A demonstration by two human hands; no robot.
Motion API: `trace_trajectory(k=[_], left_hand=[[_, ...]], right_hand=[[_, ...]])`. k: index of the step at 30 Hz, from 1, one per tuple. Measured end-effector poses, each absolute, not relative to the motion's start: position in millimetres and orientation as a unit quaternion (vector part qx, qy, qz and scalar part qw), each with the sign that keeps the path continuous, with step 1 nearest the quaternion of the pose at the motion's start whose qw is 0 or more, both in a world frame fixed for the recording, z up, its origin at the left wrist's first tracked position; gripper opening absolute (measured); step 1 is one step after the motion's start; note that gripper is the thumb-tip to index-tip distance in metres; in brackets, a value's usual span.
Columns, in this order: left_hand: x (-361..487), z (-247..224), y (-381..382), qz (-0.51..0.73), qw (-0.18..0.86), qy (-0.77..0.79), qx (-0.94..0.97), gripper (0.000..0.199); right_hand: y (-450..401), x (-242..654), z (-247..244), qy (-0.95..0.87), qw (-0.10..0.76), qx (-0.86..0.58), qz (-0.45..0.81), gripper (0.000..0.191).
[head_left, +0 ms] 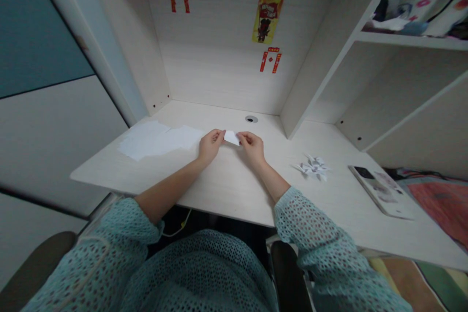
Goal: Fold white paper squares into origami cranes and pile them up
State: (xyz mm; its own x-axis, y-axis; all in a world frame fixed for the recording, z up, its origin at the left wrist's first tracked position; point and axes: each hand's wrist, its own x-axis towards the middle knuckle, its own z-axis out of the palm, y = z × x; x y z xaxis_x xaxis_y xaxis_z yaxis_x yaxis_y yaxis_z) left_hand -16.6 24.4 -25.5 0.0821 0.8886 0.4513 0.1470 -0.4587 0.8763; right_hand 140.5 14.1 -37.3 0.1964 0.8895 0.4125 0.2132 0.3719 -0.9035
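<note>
Between my two hands, a small folded piece of white paper is held just above the desk. My left hand pinches its left end with thumb and fingers. The right end is pinched by my right hand. White sheets of paper lie spread on the desk to the left of my left hand. A little pile of pointed, folded white paper pieces rests on the desk to the right of my right hand.
The pale desk has a round cable hole near its back panel. A phone lies at the right. An upright divider stands behind my right hand, and a shelf with bags is at the upper right.
</note>
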Motion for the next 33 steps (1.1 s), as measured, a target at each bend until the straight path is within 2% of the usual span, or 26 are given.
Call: trace_trajectory(k=[5, 10, 15, 19, 33], left_hand=[[-16.0, -24.3, 24.4, 0.539, 0.383, 0.417, 0.624, 0.027], [-16.6, -20.9, 22.1, 0.540, 0.387, 0.425, 0.615, 0.027], [-17.3, -20.3, 20.9, 0.540, 0.378, 0.421, 0.623, 0.027], [-17.3, -19.2, 18.5, 0.534, 0.373, 0.417, 0.633, 0.027], [-19.8, -16.8, 20.4, 0.541, 0.405, 0.447, 0.586, 0.032]], right_hand=[[17.5, 140.1, -41.7, -0.537, 0.625, -0.463, 0.327, 0.028], [10.3, 137.5, -38.3, -0.528, 0.636, -0.453, 0.333, 0.038], [10.7, 136.0, -38.0, -0.551, 0.606, -0.456, 0.346, 0.028], [11.8, 135.0, -37.7, -0.540, 0.599, -0.454, 0.378, 0.036], [8.8, 131.3, -33.2, -0.569, 0.579, -0.412, 0.412, 0.047]])
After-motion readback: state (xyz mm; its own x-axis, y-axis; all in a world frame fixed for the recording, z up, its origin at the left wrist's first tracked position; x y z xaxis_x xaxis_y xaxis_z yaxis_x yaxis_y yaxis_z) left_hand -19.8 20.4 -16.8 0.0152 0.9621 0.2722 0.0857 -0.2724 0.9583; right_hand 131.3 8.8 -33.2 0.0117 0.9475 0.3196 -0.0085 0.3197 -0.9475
